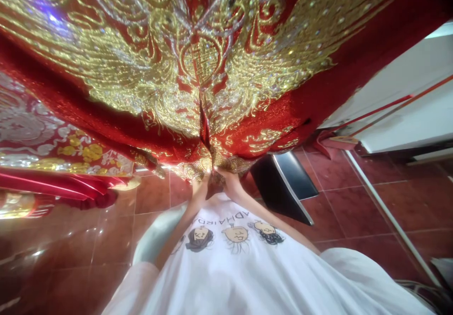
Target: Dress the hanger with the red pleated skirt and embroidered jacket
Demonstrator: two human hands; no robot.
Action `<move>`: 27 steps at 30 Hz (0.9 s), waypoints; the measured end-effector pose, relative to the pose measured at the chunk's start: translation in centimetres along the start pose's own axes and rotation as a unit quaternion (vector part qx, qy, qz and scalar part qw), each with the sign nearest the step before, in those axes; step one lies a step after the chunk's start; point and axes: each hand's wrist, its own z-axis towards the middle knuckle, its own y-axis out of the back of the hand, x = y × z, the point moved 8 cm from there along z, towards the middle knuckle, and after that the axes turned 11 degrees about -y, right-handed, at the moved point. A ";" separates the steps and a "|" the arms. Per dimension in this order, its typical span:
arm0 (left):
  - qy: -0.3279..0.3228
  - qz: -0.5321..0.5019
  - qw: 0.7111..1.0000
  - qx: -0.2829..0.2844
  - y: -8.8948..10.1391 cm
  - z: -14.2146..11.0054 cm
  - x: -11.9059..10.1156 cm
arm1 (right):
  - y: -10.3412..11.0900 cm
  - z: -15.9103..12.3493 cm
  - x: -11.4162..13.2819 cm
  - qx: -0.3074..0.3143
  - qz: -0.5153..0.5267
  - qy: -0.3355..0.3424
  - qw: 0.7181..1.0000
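A red jacket [255,145] with dense gold and silver embroidery hangs before me and fills the upper view. Its two front edges meet along a narrow slit down the middle. At the gold-trimmed bottom hem, my left hand [200,186] is closed on the left front edge, thumb up against the trim. Just beside it, my right hand [227,177] pinches the right front edge at the same height. The two thumbs nearly touch. Most of my fingers are hidden behind the hem, and any small fastener between them cannot be made out.
Another embroidered red garment [56,140] hangs at the left, above shiny red fabric [71,187]. A black chair-like piece [283,183] with a metal edge stands right of my hands. A red-handled dustpan or broom [336,140] and a pale pole [385,206] are further right.
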 end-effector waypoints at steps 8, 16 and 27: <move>0.033 -0.039 0.998 0.042 -0.4 0.4 -0.5 | -0.4 -0.4 0.0 0.016 -0.017 -0.015 1.000; 0.033 -0.056 0.997 0.050 -0.7 -0.9 -2.3 | -0.8 -1.3 -0.5 0.060 -0.042 -0.077 0.994; -0.004 -0.063 0.998 0.001 -0.4 -1.0 -2.1 | -0.4 -2.0 -0.2 0.060 -0.038 -0.076 0.995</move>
